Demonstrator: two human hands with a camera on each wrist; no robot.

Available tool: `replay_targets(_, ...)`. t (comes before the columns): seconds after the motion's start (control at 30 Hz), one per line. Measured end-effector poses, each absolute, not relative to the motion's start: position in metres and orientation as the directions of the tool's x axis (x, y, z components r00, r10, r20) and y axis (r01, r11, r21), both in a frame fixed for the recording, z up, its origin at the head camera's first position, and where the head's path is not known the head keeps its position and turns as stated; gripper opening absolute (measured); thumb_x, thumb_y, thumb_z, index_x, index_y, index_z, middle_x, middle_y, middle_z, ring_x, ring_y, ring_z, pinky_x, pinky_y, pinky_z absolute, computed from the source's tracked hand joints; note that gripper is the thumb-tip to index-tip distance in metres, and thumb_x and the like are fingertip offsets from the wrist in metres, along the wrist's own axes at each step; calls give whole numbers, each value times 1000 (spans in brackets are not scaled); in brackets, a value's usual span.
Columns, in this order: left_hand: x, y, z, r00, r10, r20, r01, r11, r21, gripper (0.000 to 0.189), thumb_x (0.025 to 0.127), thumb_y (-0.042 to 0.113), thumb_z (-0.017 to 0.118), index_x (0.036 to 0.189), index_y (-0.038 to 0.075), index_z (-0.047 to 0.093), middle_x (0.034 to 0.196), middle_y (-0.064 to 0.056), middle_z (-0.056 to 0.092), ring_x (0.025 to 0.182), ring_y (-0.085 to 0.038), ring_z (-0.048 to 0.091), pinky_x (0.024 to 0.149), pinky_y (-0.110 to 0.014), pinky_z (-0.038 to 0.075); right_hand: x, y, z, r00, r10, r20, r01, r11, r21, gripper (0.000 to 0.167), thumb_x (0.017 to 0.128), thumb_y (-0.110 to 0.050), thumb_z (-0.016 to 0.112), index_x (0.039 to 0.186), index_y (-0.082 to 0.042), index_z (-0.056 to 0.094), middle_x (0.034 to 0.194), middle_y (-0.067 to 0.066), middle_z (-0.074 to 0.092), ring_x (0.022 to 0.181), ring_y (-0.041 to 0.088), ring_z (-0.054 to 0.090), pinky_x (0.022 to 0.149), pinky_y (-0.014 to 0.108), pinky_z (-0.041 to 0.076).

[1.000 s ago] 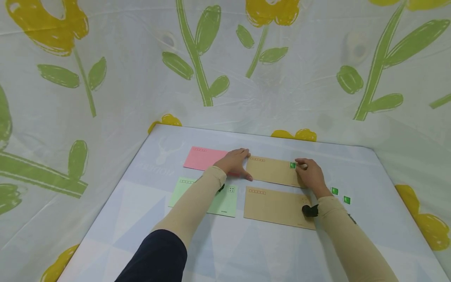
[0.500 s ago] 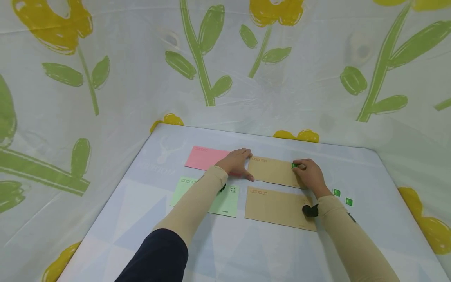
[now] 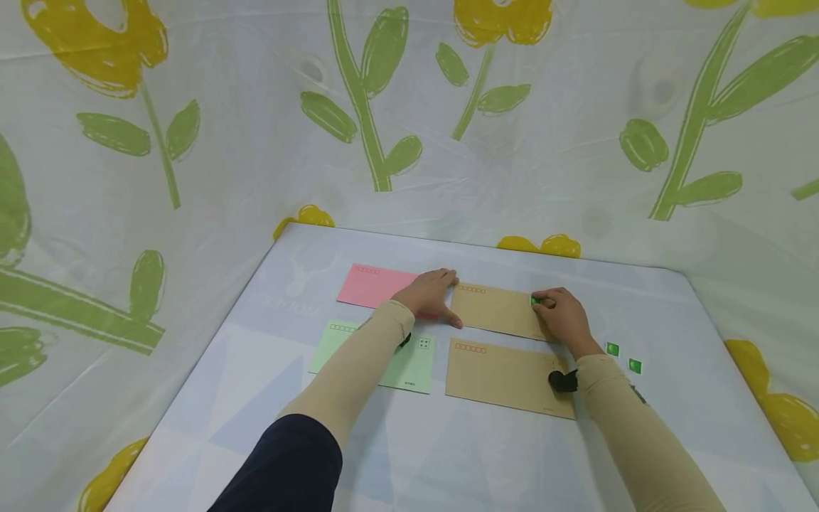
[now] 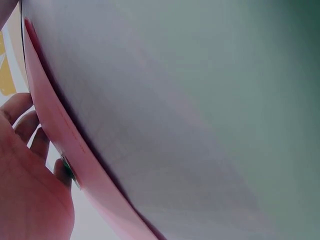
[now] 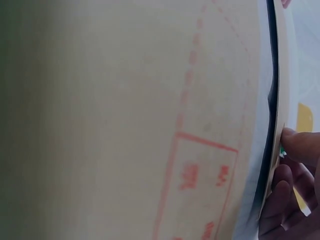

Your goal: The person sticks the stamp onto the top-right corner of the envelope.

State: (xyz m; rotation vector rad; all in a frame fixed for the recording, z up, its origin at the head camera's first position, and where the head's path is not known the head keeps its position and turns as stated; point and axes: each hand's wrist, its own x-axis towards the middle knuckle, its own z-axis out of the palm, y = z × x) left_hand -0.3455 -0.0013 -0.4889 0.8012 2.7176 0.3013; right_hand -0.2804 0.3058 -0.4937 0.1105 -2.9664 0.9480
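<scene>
My left hand (image 3: 427, 294) lies across the right part of a pink envelope (image 3: 374, 284), fingers spread, thumb and fingertips at the left edge of the upper brown envelope (image 3: 489, 309). In the left wrist view, a bit of green stamp (image 4: 67, 167) shows on the pink envelope near a fingertip. Over the upper right corner of the brown envelope is my right hand (image 3: 566, 320); its thumb and index finger press on a small green stamp (image 3: 534, 301), covering part of it. The right wrist view shows the thumb tip against the envelope beside a sliver of green.
Below lie a light green envelope (image 3: 409, 370), partly under my left forearm, and a second brown envelope (image 3: 499, 377). Two loose green stamps (image 3: 612, 349) sit on the pale table (image 3: 409, 455) to the right. A flower-print curtain (image 3: 243, 107) surrounds the table.
My right fingers have moved slightly left onto the stamp, which was fully visible a second ago and is now partly covered. My left hand stays in place. The head view shifted slightly.
</scene>
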Motion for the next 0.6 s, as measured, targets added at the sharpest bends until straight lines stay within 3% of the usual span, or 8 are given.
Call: replay_targets(0.6, -347, -1, -491, -804, 553, -216, 495, 825, 271, 117, 69, 73, 80, 159, 15, 33, 167, -3, 26, 154, -20, 22, 126, -33, 19, -280, 304, -492, -998, -51, 29, -59, 825, -562, 33, 101, -16, 64, 128, 2, 67, 134, 28, 53, 113, 45, 58, 98, 60, 48)
